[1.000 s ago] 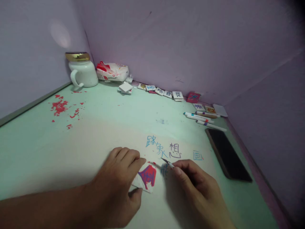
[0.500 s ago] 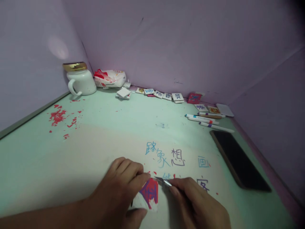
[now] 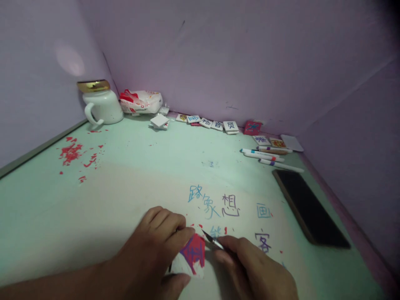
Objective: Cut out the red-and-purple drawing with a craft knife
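Observation:
My left hand [image 3: 153, 254] pinches a small white block [image 3: 190, 260] whose top is coloured red and purple, holding it down on the pale green table [image 3: 134, 166] near the front edge. My right hand [image 3: 256, 271] grips a thin carving knife [image 3: 212, 241], its metal tip just at the block's upper right corner. Blue and purple characters [image 3: 215, 204] are written on the table just beyond both hands. A few red flecks lie around the block.
A black phone [image 3: 309, 208] lies at the right. Several marker pens [image 3: 268, 156] and a row of small lettered tiles [image 3: 212, 123] sit along the back wall. A white mug with gold lid [image 3: 100, 104], a tissue pack [image 3: 140, 101] and red shavings [image 3: 73, 152] occupy the back left.
The view tilted, so more written characters show near my right hand. My right hand moved the knife tip closer to the block's upper right corner. My left hand kept its hold.

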`<act>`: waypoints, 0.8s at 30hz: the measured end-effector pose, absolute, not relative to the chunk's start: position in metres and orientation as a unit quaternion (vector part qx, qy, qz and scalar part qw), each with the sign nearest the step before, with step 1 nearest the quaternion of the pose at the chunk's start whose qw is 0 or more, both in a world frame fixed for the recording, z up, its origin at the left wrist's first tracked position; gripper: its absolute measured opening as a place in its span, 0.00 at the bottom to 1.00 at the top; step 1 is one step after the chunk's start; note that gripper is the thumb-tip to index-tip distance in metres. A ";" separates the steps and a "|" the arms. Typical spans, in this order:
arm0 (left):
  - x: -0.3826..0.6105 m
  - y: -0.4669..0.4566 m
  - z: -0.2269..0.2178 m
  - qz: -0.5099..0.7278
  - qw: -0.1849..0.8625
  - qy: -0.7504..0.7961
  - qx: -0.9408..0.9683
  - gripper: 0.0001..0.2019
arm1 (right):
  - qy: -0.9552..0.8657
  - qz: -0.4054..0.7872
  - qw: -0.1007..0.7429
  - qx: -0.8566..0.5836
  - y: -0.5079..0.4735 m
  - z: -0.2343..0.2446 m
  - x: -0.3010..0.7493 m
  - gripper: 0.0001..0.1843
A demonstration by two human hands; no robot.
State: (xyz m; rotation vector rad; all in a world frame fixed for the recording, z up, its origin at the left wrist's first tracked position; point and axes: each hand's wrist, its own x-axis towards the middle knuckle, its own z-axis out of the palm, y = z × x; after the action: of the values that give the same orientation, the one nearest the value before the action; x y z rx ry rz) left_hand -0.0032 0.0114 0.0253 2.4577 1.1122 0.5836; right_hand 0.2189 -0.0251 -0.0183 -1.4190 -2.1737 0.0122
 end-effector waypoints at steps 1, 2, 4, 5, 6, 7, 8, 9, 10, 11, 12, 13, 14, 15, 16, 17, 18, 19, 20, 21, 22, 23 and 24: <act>-0.004 0.012 0.026 0.203 0.198 0.393 0.875 0.21 | -0.808 0.003 0.267 -0.526 -0.024 -0.018 0.220 0.13; -0.004 0.013 0.027 0.199 0.206 0.392 0.874 0.21 | -0.807 -0.003 0.264 -0.528 -0.024 -0.018 0.221 0.13; -0.006 0.014 0.027 0.187 0.228 0.383 0.875 0.21 | -0.804 -0.025 0.254 -0.537 -0.025 -0.016 0.224 0.12; -0.007 0.013 0.026 0.185 0.234 0.382 0.875 0.21 | -0.805 -0.039 0.248 -0.537 -0.025 -0.015 0.225 0.12; -0.008 0.013 0.025 0.183 0.240 0.381 0.874 0.21 | -0.807 -0.049 0.241 -0.537 -0.027 -0.015 0.226 0.13; -0.009 0.011 0.024 0.186 0.242 0.383 0.872 0.21 | -0.809 -0.053 0.235 -0.536 -0.028 -0.014 0.226 0.13; -0.009 0.010 0.022 0.189 0.239 0.388 0.870 0.22 | -0.812 -0.049 0.232 -0.534 -0.029 -0.014 0.225 0.14; -0.009 0.009 0.019 0.195 0.235 0.398 0.865 0.22 | -0.813 -0.036 0.230 -0.534 -0.031 -0.015 0.224 0.14; -0.009 0.007 0.017 0.200 0.229 0.410 0.860 0.22 | -0.809 -0.017 0.231 -0.540 -0.033 -0.015 0.221 0.14; -0.008 0.006 0.015 0.203 0.225 0.419 0.856 0.22 | -0.801 0.005 0.237 -0.549 -0.034 -0.016 0.219 0.13; -0.007 0.005 0.014 0.203 0.224 0.425 0.853 0.22 | -0.789 0.028 0.249 -0.560 -0.036 -0.017 0.216 0.13; -0.006 0.005 0.013 0.202 0.224 0.427 0.852 0.21 | -0.776 0.047 0.265 -0.570 -0.037 -0.019 0.213 0.12; -0.005 0.004 0.013 0.199 0.225 0.428 0.852 0.21 | -0.763 0.061 0.284 -0.578 -0.037 -0.020 0.210 0.12; -0.005 0.005 0.013 0.198 0.225 0.425 0.854 0.21 | -0.751 0.071 0.302 -0.583 -0.038 -0.020 0.207 0.11; -0.004 0.005 0.014 0.195 0.226 0.419 0.857 0.20 | -0.743 0.078 0.317 -0.585 -0.038 -0.021 0.205 0.10; -0.004 0.006 0.014 0.192 0.227 0.414 0.860 0.20 | -0.740 0.082 0.327 -0.582 -0.037 -0.021 0.204 0.09; -0.004 0.007 0.014 0.191 0.228 0.409 0.863 0.20 | -0.738 0.086 0.333 -0.581 -0.036 -0.021 0.204 0.08; -0.005 0.008 0.014 0.191 0.227 0.406 0.864 0.20 | -0.735 0.090 0.339 -0.580 -0.035 -0.020 0.204 0.07; -0.005 0.009 0.014 0.191 0.227 0.402 0.866 0.20 | -0.733 0.092 0.344 -0.580 -0.034 -0.020 0.205 0.06; -0.005 0.009 0.013 0.195 0.225 0.398 0.867 0.20 | -0.730 0.095 0.350 -0.579 -0.033 -0.019 0.206 0.06; -0.005 0.010 0.012 0.199 0.223 0.396 0.868 0.20 | -0.729 0.098 0.356 -0.577 -0.032 -0.019 0.207 0.05; -0.005 0.011 0.011 0.202 0.221 0.395 0.869 0.20 | -0.728 0.099 0.361 -0.574 -0.031 -0.018 0.208 0.05; -0.005 0.011 0.009 0.207 0.220 0.390 0.870 0.20 | -0.729 0.099 0.365 -0.571 -0.030 -0.018 0.209 0.04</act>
State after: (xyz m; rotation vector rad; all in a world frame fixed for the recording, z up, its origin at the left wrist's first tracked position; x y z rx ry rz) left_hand -0.0049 0.0110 0.0094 2.4060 1.0787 0.5726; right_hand 0.2088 -0.0303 -0.0177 -1.4689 -1.8737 0.2552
